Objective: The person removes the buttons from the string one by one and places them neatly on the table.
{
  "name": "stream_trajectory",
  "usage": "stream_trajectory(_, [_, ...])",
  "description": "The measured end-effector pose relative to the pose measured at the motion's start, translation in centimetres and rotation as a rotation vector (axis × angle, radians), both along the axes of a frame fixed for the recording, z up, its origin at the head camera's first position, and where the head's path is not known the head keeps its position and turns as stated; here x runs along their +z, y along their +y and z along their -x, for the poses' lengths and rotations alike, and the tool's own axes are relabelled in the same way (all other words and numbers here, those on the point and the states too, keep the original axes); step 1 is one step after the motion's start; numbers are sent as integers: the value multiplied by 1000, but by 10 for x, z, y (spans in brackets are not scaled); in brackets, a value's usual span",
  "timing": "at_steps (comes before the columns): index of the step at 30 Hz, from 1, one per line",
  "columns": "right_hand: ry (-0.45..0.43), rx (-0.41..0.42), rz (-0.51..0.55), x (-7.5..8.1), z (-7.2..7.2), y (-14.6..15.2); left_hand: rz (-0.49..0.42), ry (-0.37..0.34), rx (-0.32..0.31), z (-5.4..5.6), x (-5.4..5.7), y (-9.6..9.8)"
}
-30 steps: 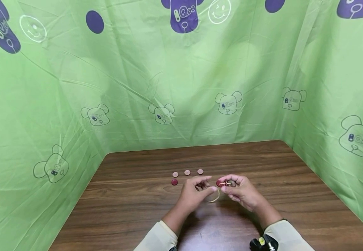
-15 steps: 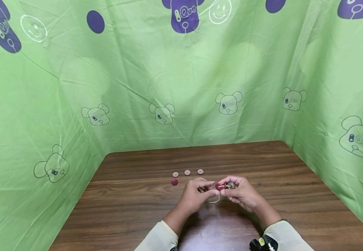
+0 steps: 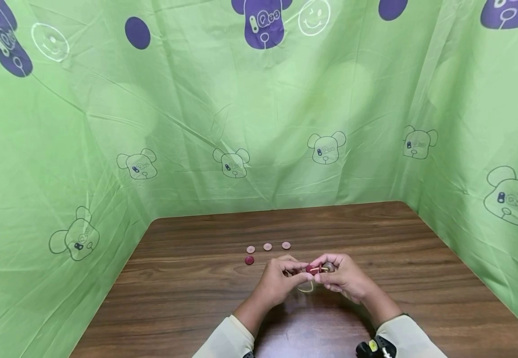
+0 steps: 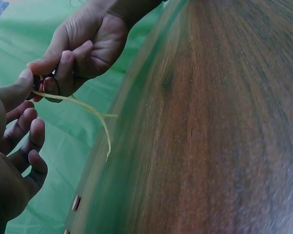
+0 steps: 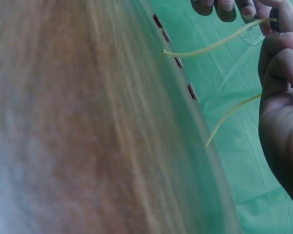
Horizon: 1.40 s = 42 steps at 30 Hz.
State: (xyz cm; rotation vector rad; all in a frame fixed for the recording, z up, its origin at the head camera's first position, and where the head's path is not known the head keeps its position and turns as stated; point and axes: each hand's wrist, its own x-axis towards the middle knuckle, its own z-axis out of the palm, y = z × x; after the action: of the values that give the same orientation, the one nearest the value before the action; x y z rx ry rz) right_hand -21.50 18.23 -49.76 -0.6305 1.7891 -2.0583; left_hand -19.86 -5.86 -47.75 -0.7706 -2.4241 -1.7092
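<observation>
Just in front of me, a dark red button [image 3: 311,269] is held up with a pale yellow cord [image 3: 305,291] through it. My left hand [image 3: 279,281] pinches its left edge between thumb and index finger. From the other side my right hand [image 3: 346,279] grips it, and a brownish button [image 3: 329,267] on the same cord lies against those fingers. One cord end hangs loose below the hands; the left wrist view shows the yellow cord [image 4: 95,111] curving down from the left thumb. Fingers hide much of the red button.
Three pale pink buttons [image 3: 267,246] lie in a row on the wooden table [image 3: 187,298] beyond my left hand. Another dark red button [image 3: 249,260] sits below the leftmost one. Green printed fabric [image 3: 277,99] surrounds the table's back and sides.
My left hand has moved right, from near the cord to the red button, and its fingers now take the button's edge. The right hand and the buttons have come slightly lower.
</observation>
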Motion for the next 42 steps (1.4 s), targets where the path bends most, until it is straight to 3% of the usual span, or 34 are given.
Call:
stream_trajectory(16, [-32, -18, -10, -1, -1, -1, -39, 67, 0, 6, -11, -4])
stream_trajectory(28, [-15, 92, 159, 1, 0, 2, -68, 51, 43, 9, -10, -11])
stream_trajectory(42, [-28, -21, 114, 0, 1, 0, -108, 2, 71, 13, -9, -19])
